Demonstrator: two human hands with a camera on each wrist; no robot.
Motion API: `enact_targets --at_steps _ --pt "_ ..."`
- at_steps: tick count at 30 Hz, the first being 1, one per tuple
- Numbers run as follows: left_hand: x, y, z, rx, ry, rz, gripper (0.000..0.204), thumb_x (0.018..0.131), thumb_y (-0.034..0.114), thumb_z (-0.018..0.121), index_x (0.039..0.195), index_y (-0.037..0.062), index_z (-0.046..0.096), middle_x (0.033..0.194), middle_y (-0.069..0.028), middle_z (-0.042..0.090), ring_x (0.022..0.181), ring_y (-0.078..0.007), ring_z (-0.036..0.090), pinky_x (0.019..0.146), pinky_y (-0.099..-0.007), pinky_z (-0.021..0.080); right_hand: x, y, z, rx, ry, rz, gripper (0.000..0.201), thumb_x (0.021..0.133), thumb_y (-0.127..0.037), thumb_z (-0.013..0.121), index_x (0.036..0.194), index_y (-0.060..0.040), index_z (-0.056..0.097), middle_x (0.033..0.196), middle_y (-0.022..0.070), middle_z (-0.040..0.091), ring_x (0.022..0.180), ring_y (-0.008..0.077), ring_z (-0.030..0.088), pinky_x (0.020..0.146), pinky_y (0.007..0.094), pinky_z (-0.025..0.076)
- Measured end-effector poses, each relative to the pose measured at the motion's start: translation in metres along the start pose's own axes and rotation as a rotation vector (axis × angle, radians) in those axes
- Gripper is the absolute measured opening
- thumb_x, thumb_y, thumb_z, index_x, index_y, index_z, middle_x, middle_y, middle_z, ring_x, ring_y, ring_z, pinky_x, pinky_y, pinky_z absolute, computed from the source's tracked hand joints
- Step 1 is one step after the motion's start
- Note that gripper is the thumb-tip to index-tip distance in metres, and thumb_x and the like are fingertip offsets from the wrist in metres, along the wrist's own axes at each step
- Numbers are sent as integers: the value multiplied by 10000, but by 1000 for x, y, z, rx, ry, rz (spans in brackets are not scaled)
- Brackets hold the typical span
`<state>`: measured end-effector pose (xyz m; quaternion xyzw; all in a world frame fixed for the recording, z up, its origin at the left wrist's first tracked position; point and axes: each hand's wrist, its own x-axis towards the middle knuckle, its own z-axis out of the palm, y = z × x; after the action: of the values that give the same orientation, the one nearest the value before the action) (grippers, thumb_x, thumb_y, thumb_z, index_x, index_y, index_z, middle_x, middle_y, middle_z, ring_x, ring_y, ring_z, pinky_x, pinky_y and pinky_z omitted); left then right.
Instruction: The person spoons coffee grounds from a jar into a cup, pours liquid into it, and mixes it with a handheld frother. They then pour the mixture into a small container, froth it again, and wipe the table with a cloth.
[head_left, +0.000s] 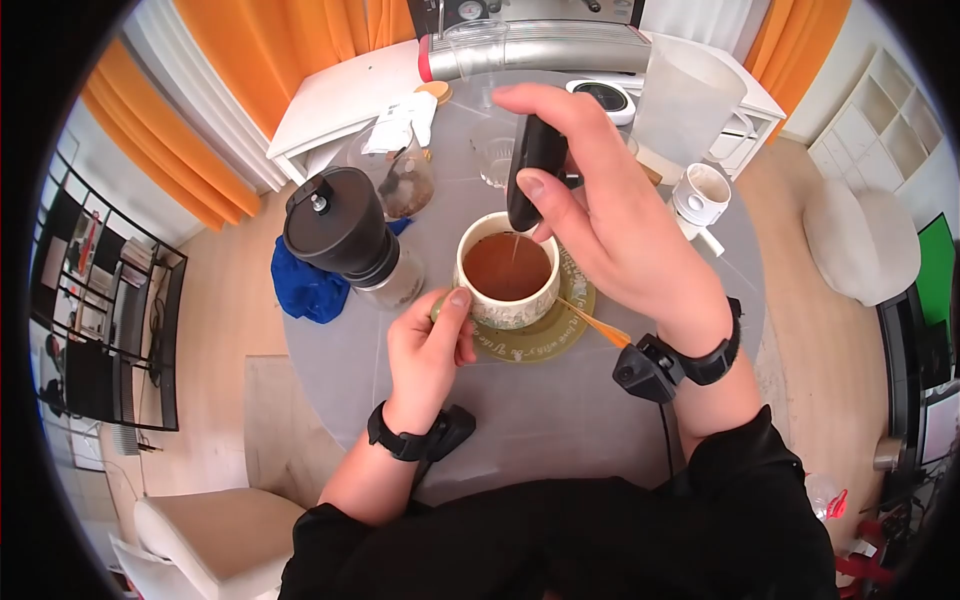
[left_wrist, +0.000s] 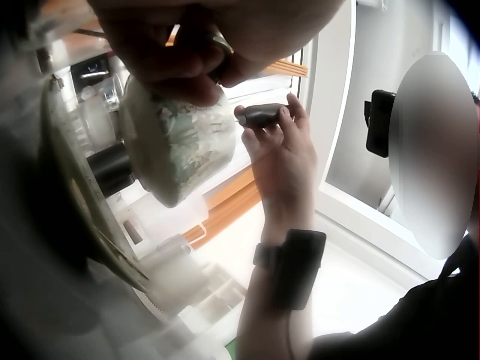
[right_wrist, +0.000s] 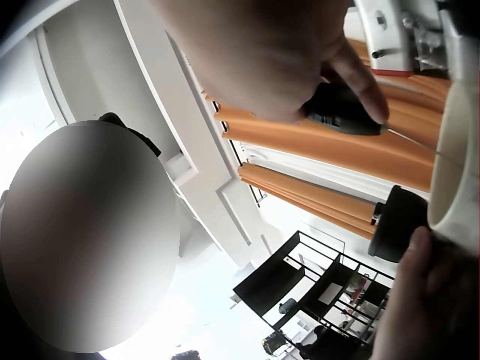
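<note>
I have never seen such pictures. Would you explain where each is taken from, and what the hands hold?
No machine: these are a person's bare hands. The head view looks down; the other two come from cameras strapped to the left and right wrists. The left hand grips a mug of brown liquid, above a green plate; the right hand holds a black tool, its thin shaft reaching into the mug. A grinder and a glass stand on the grey table.

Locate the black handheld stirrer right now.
In the head view, the black handheld stirrer is at upper centre, gripped by the right hand and pointing down into the mug held by the left hand.
</note>
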<state>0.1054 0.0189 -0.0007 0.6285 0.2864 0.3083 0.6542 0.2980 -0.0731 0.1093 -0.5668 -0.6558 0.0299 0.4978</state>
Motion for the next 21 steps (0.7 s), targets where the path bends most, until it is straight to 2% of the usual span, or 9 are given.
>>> enact_targets --at_steps 5,7,11,14,20,21 --pt "0 -2 -1 8 -17 8 310 1064 261 535 883 34 644 691 -20 604 488 -98 536 457 -228 389 3 10 2 -36 0 -55 560 955 96 502 1478 -90 431 1373 90 510 954 206 570 762 284 599" --pt "0 -1 -2 25 -27 0 316 1064 263 533 876 33 641 689 -21 604 489 -96 537 457 -228 386 5 15 1 -100 -44 -137 623 907 118 534 1487 -94 451 1406 70 518 1012 226 523 771 275 598" --pt "1 -1 -2 38 -29 6 323 1064 267 533 865 35 637 687 -23 604 485 -97 538 456 -228 386 7 11 -3 -28 -69 -105 650 869 118 563 1479 -96 493 1410 50 546 1026 224 481 770 271 597" --pt "1 -1 -2 20 -23 -3 329 1063 272 535 851 39 632 686 -22 604 483 -98 540 454 -228 384 7 9 -5 -19 -100 -131 640 860 97 583 1466 -99 523 1402 46 571 979 216 474 763 264 596" --pt "1 1 -2 37 -12 1 338 1060 276 542 832 41 626 683 -21 602 478 -98 539 448 -229 380 7 9 -7 -51 -111 -133 629 844 35 637 1450 -111 549 1411 -3 586 938 207 460 697 250 578" --pt "0 3 0 6 3 -7 354 1045 279 581 784 42 611 653 -5 585 483 -78 533 451 -224 381 8 10 -7 -61 -102 -149 623 843 24 644 1444 -117 557 1405 -12 597 923 205 464 678 253 562"
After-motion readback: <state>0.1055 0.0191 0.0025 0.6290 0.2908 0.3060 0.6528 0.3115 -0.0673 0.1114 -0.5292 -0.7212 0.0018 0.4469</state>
